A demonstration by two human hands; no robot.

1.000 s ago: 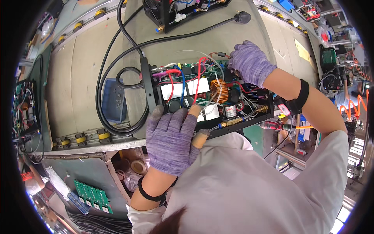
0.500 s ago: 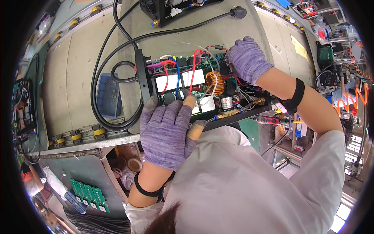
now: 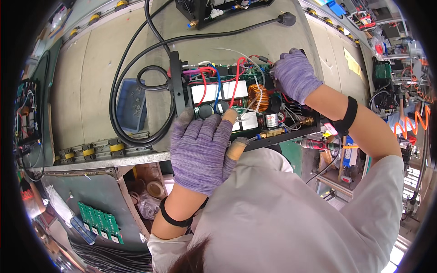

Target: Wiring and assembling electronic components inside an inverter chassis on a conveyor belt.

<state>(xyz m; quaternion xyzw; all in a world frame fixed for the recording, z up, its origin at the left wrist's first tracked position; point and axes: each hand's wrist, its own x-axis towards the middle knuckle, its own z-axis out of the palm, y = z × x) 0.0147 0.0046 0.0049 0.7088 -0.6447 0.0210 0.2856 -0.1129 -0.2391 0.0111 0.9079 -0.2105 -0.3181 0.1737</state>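
An open black-framed electronic unit (image 3: 251,100) lies on the grey bench, packed with green boards, white blocks, a copper coil (image 3: 258,98) and red, blue and white wires. My left hand (image 3: 200,150), in a purple glove with pale fingertips, grips its near left edge, thumb at the front rail. My gloved right hand (image 3: 295,75) is curled at the far right corner; what its fingertips hold is hidden. A thick black cable (image 3: 118,113) loops from the left end plate (image 3: 177,84), its plug (image 3: 287,19) lying behind the unit.
A second unit (image 3: 214,11) stands at the back. A blue tray (image 3: 129,109) of small parts sits left, above rollers (image 3: 116,148). Circuit boards (image 3: 100,220) lie lower left. A screwdriver-like tool (image 3: 314,144) and orange coiled hose (image 3: 412,125) are at right. A person's arm shows far left.
The view has shifted slightly. My left hand remains on the near left edge and my right hand at the far right corner, with only slight movement of the fingers.
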